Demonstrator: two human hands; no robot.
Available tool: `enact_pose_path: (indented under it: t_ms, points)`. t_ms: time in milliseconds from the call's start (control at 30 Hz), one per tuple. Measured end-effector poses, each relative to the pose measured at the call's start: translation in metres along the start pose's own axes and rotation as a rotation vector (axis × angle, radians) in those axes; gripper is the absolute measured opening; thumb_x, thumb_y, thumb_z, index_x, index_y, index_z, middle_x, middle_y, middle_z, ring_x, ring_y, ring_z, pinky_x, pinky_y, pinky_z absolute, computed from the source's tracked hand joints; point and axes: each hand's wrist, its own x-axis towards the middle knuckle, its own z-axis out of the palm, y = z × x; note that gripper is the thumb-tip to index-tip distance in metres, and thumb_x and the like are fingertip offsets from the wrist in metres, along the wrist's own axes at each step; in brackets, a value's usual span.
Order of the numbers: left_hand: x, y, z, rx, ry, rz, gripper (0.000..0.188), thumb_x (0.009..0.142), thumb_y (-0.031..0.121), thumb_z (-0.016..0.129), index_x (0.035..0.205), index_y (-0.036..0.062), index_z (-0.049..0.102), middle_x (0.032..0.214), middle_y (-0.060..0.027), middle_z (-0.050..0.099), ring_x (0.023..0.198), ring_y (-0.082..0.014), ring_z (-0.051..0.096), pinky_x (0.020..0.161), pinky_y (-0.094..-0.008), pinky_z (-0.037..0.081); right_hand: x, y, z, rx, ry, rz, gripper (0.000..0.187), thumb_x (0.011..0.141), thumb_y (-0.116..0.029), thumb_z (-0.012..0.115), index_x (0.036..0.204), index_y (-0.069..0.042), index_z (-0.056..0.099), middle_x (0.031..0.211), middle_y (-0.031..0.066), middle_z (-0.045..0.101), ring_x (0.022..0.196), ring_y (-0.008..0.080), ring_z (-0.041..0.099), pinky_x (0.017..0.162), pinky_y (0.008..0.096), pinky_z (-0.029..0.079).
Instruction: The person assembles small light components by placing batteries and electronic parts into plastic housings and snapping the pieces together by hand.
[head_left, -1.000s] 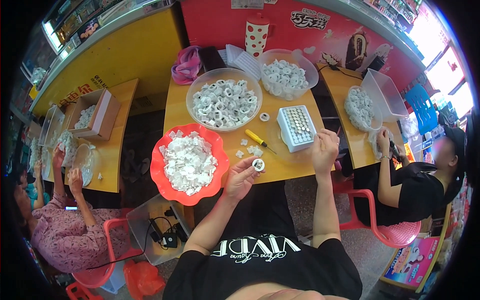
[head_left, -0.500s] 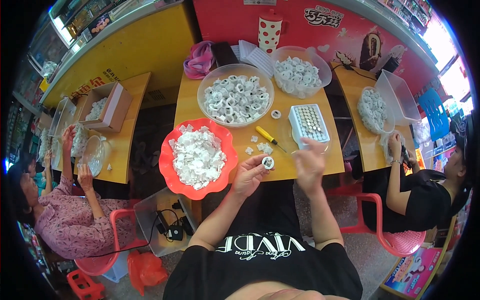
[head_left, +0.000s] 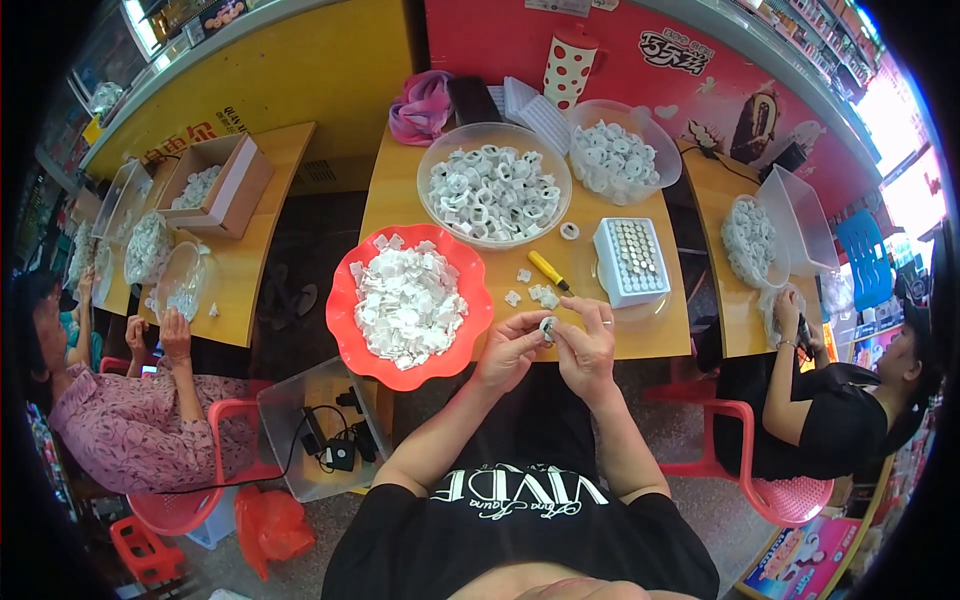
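My left hand [head_left: 508, 352] pinches a small round white plastic part [head_left: 547, 327] above the table's front edge. Its open side shows something metallic or dark inside. From the right, my right hand [head_left: 586, 350] has its thumb and fingertips closed against the same part; anything small between them is hidden. Just beyond the hands lie a yellow-handled screwdriver [head_left: 548, 270] and a few small white plastic pieces [head_left: 543, 296]. To the right stands a white tray [head_left: 630, 290] with rows of round silvery discs. A red scalloped bowl [head_left: 345, 335] heaped with flat white pieces sits to the left.
Two clear tubs of white ring-shaped parts, one a wide basin [head_left: 430, 205], the other a bowl [head_left: 665, 150], stand farther back. Behind them is a polka-dot tumbler [head_left: 570, 70]. People work at tables on both sides. A clear bin [head_left: 285, 420] with black adapters stands below left.
My right hand has come left from beside the tray to meet the round part in my left hand. The view has shifted slightly. The person at left has lowered a hand.
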Motion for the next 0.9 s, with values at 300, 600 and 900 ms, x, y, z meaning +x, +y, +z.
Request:
enact_pose_path:
  t_ms: [300,600,900]
  points:
    - [0.000,0.000,0.003,-0.018,-0.027,0.045,0.030,0.092,0.002,0.058,0.122,-0.0035,0.056,0.110,-0.0101,0.065,0.098,-0.0149,0.062,0.088,-0.0277,0.049,-0.007,-0.002,0.008,-0.113,0.031,-0.095,0.019,0.064,0.006,0.068,0.081,-0.001,0.067,0.105,0.0137,0.063,0.097,0.0332,0.057,0.084,0.0408,0.045]
    - [0.002,0.004,0.002,0.020,-0.061,-0.002,0.028,0.092,0.001,0.056,0.120,-0.0027,0.058,0.111,-0.0101,0.065,0.101,-0.0153,0.062,0.091,-0.0291,0.049,-0.001,0.016,0.002,0.524,-0.108,0.357,0.011,0.069,0.008,0.071,0.076,0.001,0.065,0.101,0.0107,0.064,0.095,0.0205,0.060,0.083,0.0306,0.046]
    - [0.000,0.004,-0.003,0.004,-0.107,-0.024,0.029,0.093,0.002,0.056,0.121,-0.0029,0.058,0.114,-0.0110,0.064,0.106,-0.0165,0.061,0.094,-0.0301,0.048,0.001,0.011,-0.001,0.445,-0.145,0.230,0.011,0.072,0.011,0.068,0.077,0.003,0.063,0.093,0.0107,0.062,0.085,0.0180,0.062,0.073,0.0272,0.050]
